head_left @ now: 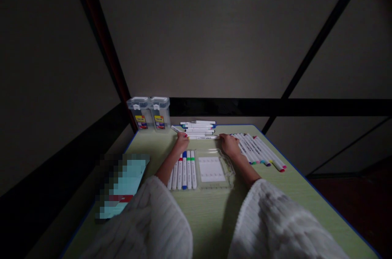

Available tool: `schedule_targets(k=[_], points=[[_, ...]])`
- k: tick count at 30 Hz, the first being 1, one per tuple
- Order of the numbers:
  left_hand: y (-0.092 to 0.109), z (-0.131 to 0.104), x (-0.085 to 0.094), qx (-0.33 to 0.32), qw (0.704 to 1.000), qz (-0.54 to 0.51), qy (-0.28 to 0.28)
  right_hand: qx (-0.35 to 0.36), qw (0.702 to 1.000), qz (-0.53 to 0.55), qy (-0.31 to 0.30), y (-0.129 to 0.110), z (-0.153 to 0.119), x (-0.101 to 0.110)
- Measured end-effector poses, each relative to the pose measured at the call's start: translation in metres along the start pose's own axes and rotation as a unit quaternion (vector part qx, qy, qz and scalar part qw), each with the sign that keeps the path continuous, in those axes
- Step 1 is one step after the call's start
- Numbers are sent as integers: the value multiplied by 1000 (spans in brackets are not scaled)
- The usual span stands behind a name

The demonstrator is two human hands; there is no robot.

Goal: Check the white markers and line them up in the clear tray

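My left hand (182, 141) is closed at the left end of the small stack of markers, with a white marker (176, 129) with a red tip sticking out up and left from its fingers. My right hand (229, 144) is closed on the right end of a white marker (203, 137) that lies crosswise in front of the stacked markers (199, 129). Between my forearms, several upright-lying markers (184, 171) with red, blue and green bands sit beside an open clear plastic case (212, 169) holding a white card.
Many white markers (255, 149) fan out at the right of the green table (208, 218). Two clear lidded boxes (149, 114) stand at the back left corner. A pixelated light-blue item (128, 183) lies at the left edge. A wall rises behind the table.
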State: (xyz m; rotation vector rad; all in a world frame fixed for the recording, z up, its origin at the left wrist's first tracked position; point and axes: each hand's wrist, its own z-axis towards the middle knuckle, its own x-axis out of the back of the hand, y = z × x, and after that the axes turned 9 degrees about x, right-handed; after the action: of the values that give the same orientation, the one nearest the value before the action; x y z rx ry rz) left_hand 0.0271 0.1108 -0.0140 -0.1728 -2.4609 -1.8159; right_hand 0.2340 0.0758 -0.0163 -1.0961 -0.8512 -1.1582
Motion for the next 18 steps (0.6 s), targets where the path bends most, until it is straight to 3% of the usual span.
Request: schedule_targets(k=[10, 18], points=[[4, -7, 2, -9, 1000, -6, 6, 2, 999, 31, 14, 1, -1, -3], [11, -10, 2, -35, 998, -56, 6, 9, 991, 118, 66, 7, 2, -7]])
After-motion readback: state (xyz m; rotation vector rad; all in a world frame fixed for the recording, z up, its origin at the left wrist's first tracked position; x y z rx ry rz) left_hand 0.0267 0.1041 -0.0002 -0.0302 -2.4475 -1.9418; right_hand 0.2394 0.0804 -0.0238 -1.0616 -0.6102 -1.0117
